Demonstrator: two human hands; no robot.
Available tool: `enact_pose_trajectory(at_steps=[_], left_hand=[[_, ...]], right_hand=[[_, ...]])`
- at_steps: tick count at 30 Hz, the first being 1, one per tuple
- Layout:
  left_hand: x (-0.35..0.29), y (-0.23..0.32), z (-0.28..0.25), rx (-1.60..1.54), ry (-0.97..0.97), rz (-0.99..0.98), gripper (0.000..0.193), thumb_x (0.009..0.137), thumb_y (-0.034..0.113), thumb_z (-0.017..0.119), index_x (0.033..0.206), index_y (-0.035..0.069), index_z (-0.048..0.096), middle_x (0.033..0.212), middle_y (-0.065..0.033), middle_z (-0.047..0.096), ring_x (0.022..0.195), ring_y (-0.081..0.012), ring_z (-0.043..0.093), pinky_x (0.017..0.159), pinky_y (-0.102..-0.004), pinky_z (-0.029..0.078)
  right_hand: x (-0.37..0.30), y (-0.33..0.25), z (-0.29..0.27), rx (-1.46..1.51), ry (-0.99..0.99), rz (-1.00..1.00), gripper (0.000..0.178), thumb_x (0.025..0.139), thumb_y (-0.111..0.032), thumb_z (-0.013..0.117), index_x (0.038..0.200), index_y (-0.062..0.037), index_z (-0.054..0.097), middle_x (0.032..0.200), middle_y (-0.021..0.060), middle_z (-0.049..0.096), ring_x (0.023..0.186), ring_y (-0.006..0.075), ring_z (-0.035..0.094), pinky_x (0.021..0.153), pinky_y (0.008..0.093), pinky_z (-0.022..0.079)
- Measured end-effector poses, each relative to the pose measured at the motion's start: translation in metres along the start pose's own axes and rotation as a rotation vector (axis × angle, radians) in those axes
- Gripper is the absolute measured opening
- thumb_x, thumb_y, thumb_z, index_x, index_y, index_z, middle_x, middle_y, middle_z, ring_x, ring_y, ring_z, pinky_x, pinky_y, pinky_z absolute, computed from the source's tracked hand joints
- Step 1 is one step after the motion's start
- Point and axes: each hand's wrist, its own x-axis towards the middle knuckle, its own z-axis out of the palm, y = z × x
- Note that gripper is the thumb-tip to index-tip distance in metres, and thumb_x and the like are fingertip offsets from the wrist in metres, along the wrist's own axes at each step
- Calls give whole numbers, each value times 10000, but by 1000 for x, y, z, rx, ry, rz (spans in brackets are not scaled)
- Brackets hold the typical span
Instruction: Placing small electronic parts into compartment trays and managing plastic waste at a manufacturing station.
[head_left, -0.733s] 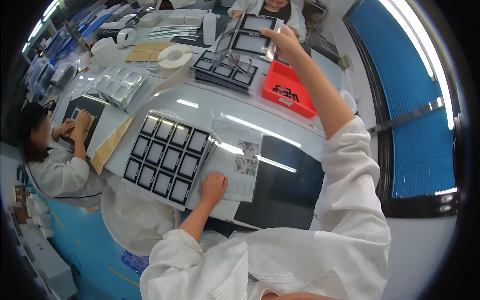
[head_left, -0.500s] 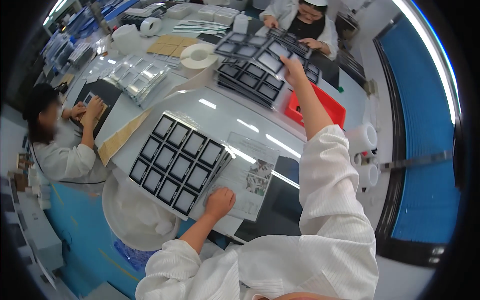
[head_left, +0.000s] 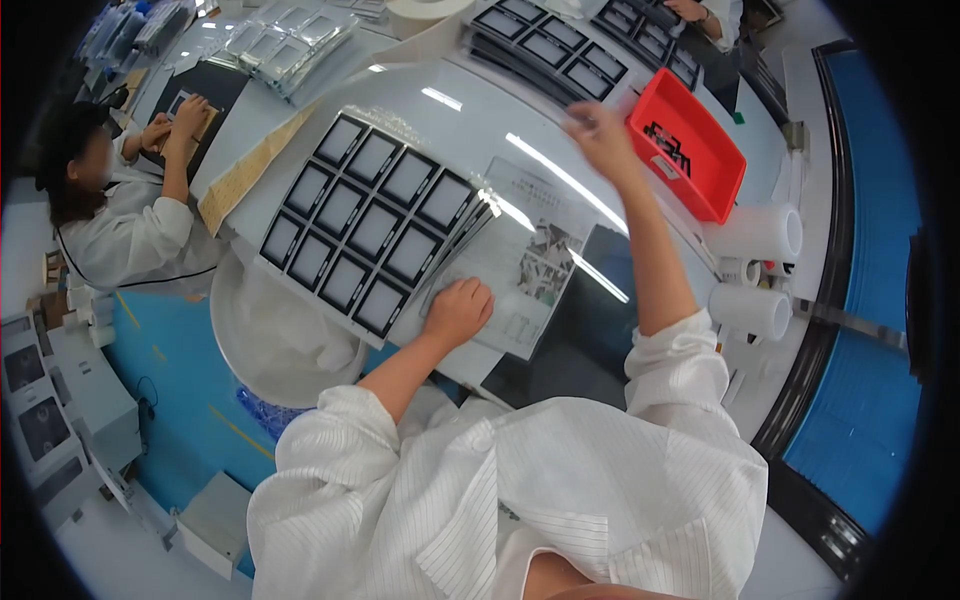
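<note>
Your shirt [head_left: 585, 450] is white with fine grey stripes. Left of centre, your panels [head_left: 367, 225] show black grids around pale grey panes. At upper right, the bin [head_left: 714, 165] is bright red, the strips [head_left: 668, 150] in it black. The mat [head_left: 560, 350] right of centre is charcoal. Upper left, the paper [head_left: 252, 172] is tan; lower left, the blue floor [head_left: 170, 375] bears yellow lines [head_left: 240, 431].

Twelve black frames [head_left: 375, 232] in the nearest sheet [head_left: 320, 301]; one red bin [head_left: 710, 160]; one round white tub [head_left: 226, 345]; two large white cylinders [head_left: 752, 233]; two co-workers [head_left: 135, 228], one partly visible.
</note>
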Motion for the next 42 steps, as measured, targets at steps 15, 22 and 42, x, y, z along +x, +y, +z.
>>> enact_pose_trajectory(at_steps=[15, 22, 42], left_hand=[[0, -28, -80, -248, 392, -150, 258, 829, 145, 642, 634, 37, 511, 590, -88, 503, 518, -263, 511, 479, -361, 399], [2, -43, -80, -462, 499, -358, 343, 864, 155, 621, 594, 3, 477, 513, -82, 440, 452, -170, 377, 457, -311, 330], [2, -42, -81, -405, 493, -362, 319, 827, 215, 649, 600, 34, 517, 550, -92, 508, 493, -255, 492, 483, -347, 399]], right_hand=[[-94, -150, 113, -154, 1, 237, 618, 627, -422, 809, 1017, -25, 540, 1016, 166, 521, 964, 338, 520, 774, 411, 476], [-67, -148, 131, -339, -24, 429, 609, 746, -539, 681, 993, 12, 597, 1059, 225, 534, 976, 380, 519, 782, 433, 487], [-76, -159, 131, -490, 72, 150, 377, 769, -313, 706, 919, 9, 582, 963, 178, 579, 917, 337, 565, 738, 406, 510]])
